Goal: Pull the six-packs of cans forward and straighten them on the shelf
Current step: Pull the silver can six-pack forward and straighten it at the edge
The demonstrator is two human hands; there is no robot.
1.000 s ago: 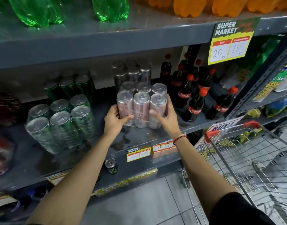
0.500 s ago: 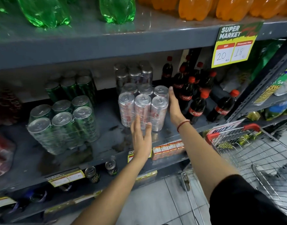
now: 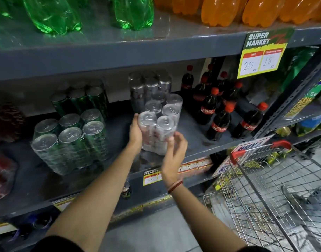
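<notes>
A shrink-wrapped six-pack of silver cans [image 3: 160,122] stands near the front of the grey middle shelf [image 3: 201,144], now turned with its short end toward me. My left hand [image 3: 136,134] grips its left side. My right hand [image 3: 174,153] holds its front right corner, fingers partly spread. Another silver six-pack [image 3: 147,86] sits behind it at the back. To the left, a green six-pack [image 3: 70,142] stands forward and a second green six-pack [image 3: 81,99] stays further back.
Cola bottles [image 3: 219,113] with red caps crowd the shelf to the right of the pack. A wire shopping cart [image 3: 276,188] stands at lower right. Green and orange bottles fill the top shelf, where a price sign [image 3: 261,55] hangs. Red packs sit at far left.
The silver six-pack has been rotated from broadside to end-on. My left hand moved from its front to its left side; my right hand came from its right side to the front.
</notes>
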